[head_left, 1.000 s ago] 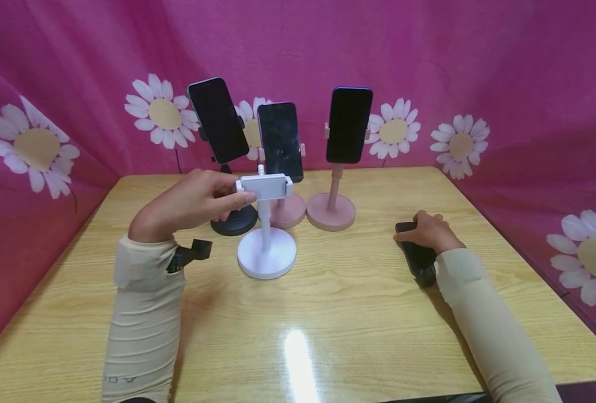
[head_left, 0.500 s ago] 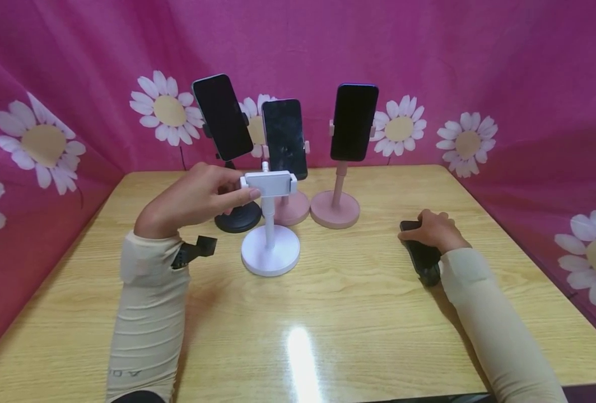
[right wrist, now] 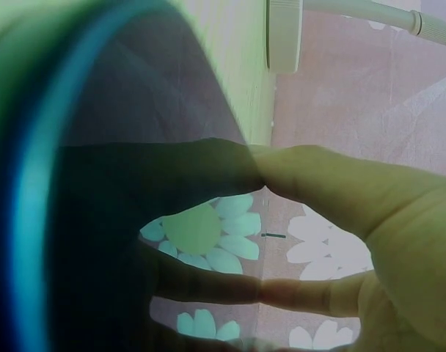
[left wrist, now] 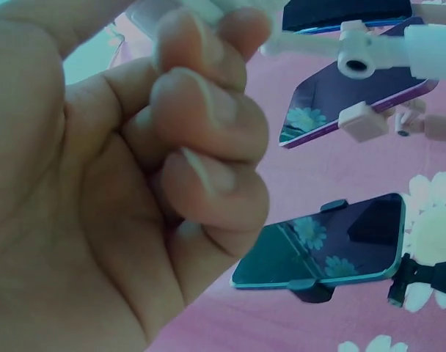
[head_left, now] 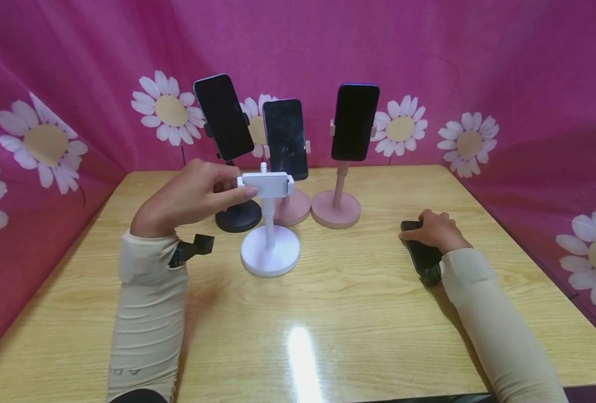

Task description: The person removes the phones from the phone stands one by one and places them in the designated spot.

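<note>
At the centre of the table stands a white phone stand [head_left: 270, 252] with its clamp head unfilled. My left hand [head_left: 189, 196] pinches the left end of that clamp, thumb in front. Several curled fingers [left wrist: 216, 117] fill the left wrist view. Off to the right, my right hand [head_left: 436, 230] holds a black smartphone [head_left: 419, 253] lying on the table, thumb at its left edge near the far end. In the right wrist view the phone's glossy screen [right wrist: 157, 110] mirrors the thumb and a finger.
Behind the white stand are a black phone stand [head_left: 238, 217] and two pink stands, one with its round base [head_left: 335, 210] fully visible. Each holds a dark phone, such as the right one [head_left: 355, 122]. A magenta daisy curtain [head_left: 298, 45] encloses the wooden table [head_left: 358, 313].
The head view shifted slightly. My left hand has turned the white clamp a little to the left while its base stayed in place. My right hand keeps its hold on the smartphone.
</note>
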Demonstrator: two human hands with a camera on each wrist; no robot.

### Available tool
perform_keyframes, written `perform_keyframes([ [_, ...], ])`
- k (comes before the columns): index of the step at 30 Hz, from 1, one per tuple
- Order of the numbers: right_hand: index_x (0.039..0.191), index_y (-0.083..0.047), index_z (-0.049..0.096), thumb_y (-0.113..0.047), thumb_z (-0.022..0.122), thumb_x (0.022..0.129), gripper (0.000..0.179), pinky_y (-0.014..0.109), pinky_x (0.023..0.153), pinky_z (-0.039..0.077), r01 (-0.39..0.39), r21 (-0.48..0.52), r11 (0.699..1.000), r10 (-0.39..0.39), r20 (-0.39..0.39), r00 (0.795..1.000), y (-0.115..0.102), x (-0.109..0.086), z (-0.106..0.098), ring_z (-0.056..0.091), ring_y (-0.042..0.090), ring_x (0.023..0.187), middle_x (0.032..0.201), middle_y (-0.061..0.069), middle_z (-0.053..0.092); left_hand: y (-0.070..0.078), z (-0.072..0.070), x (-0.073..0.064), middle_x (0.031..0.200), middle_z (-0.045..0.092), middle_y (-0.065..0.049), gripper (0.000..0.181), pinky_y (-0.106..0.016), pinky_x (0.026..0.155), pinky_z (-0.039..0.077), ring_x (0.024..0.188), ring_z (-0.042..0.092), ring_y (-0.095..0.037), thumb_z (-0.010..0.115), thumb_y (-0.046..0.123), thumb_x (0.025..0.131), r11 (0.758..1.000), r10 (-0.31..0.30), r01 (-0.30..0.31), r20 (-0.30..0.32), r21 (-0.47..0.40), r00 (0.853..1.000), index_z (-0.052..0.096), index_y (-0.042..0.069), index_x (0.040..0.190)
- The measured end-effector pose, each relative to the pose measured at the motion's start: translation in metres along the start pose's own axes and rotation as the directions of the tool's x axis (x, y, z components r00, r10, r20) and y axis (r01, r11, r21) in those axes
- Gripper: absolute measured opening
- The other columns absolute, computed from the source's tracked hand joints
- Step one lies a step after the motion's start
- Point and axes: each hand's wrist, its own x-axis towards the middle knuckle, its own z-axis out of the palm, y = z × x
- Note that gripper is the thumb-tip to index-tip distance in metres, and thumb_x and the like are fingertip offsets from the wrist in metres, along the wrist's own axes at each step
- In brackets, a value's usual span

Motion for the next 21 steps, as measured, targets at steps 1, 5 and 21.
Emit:
perform_keyframes([
  [1,0.131,0.008,0.038,-0.053,0.070,0.080,0.086,0.059,0.080,0.044,0.000,0.001,1.000,0.000,0.000,1.000,0.000,0.000,0.000,0.039,0.048,0.100,0.115,0.034,0.039,-0.001,-0.001,-0.002,0.065,0.052,-0.005,0.025,-0.032,0.051,0.040,0.060,0.048,-0.020,0.065,0.036,0.092,1.000,-0.003,0.003,-0.001,0.002,1.000,0.069,0.012,0.095],
  [5,0.131,0.008,0.037,-0.052,0.070,0.080,0.085,0.059,0.080,0.045,0.002,0.001,1.000,-0.002,-0.004,1.000,0.000,0.000,0.002,0.039,0.047,0.100,0.115,0.034,0.039,-0.004,-0.007,-0.007,0.068,0.053,-0.005,0.022,-0.032,0.053,0.040,0.063,0.049,-0.022,0.067,0.035,0.091,1.000,-0.020,0.020,0.000,0.003,1.000,0.070,0.014,0.096],
  [21,0.130,0.009,0.038,-0.052,0.069,0.080,0.085,0.058,0.078,0.045,0.013,-0.003,1.000,-0.013,-0.004,1.000,0.000,-0.001,0.001,0.039,0.048,0.099,0.114,0.035,0.040,-0.025,-0.039,-0.041,0.075,0.055,-0.008,0.035,-0.032,0.051,0.037,0.068,0.049,-0.024,0.066,0.048,0.088,0.971,-0.237,0.238,-0.061,0.021,0.970,0.070,0.017,0.103],
])
